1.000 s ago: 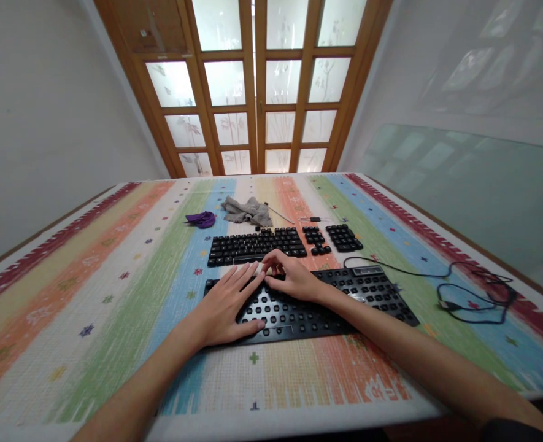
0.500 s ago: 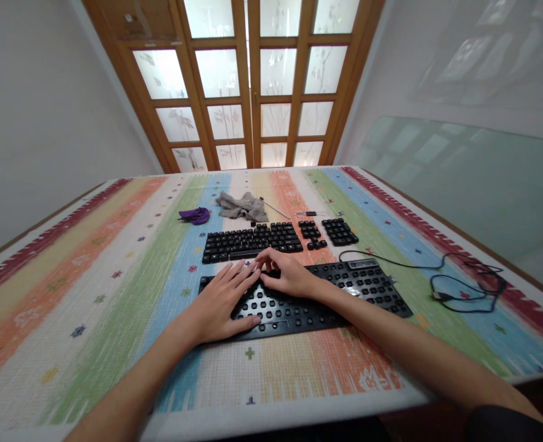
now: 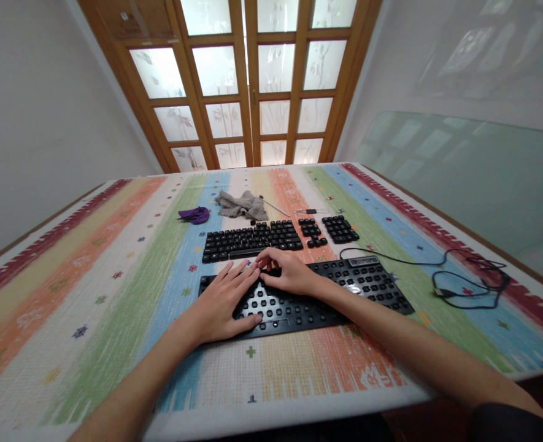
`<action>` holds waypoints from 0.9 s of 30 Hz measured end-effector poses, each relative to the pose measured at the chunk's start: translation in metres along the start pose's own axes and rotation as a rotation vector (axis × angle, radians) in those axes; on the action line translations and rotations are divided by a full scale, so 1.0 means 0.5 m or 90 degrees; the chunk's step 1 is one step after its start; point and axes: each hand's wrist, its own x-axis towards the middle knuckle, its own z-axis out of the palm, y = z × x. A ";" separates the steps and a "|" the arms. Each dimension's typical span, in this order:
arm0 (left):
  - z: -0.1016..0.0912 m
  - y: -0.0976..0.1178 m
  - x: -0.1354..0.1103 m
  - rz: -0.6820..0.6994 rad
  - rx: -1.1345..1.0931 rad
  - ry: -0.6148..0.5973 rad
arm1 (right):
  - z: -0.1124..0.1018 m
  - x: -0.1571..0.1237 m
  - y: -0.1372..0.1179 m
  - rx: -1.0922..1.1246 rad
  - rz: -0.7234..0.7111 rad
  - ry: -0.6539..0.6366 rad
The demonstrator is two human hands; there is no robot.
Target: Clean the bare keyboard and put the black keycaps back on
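Note:
A black keyboard base [image 3: 372, 287] with its keycaps removed lies in front of me on the striped mat. My left hand [image 3: 223, 301] rests flat on its left half, fingers stretched out. My right hand [image 3: 287, 270] is curled at the base's far edge, fingertips pinched together; what they hold is too small to make out. Just beyond the base, the removed black keycaps [image 3: 253, 238] lie in keyboard layout, with smaller groups [image 3: 340, 228] to the right.
A grey cloth [image 3: 242, 205] and a purple object [image 3: 194, 214] lie behind the keycaps, with a thin tool [image 3: 308, 211] nearby. The keyboard's black cable [image 3: 464, 279] coils at the right. The colourful striped mat [image 3: 91, 288] covers the table. Wooden glass doors [image 3: 257, 80] stand behind.
The view has tilted slightly, so everything sits a little higher in frame. Both hands stay on the keyboard base in nearly the same pose.

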 end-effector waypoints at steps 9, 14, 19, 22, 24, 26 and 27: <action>0.005 0.018 0.012 0.002 0.012 0.019 | -0.001 0.002 0.001 -0.041 -0.014 -0.010; 0.009 0.020 0.014 0.006 0.018 0.034 | -0.003 0.004 0.002 -0.051 -0.015 -0.009; 0.014 0.026 0.016 -0.014 0.007 0.057 | -0.001 0.003 0.001 -0.051 0.002 -0.012; 0.017 0.028 0.017 -0.018 0.005 0.055 | -0.002 0.006 0.004 -0.030 0.033 -0.016; 0.019 0.028 0.017 -0.015 0.015 0.044 | -0.006 0.012 0.008 -0.019 0.070 -0.006; 0.021 0.027 0.017 -0.017 0.029 0.035 | -0.013 0.025 0.016 -0.034 0.089 0.018; 0.021 0.027 0.016 -0.018 0.034 0.033 | -0.018 0.035 0.021 -0.051 0.088 0.034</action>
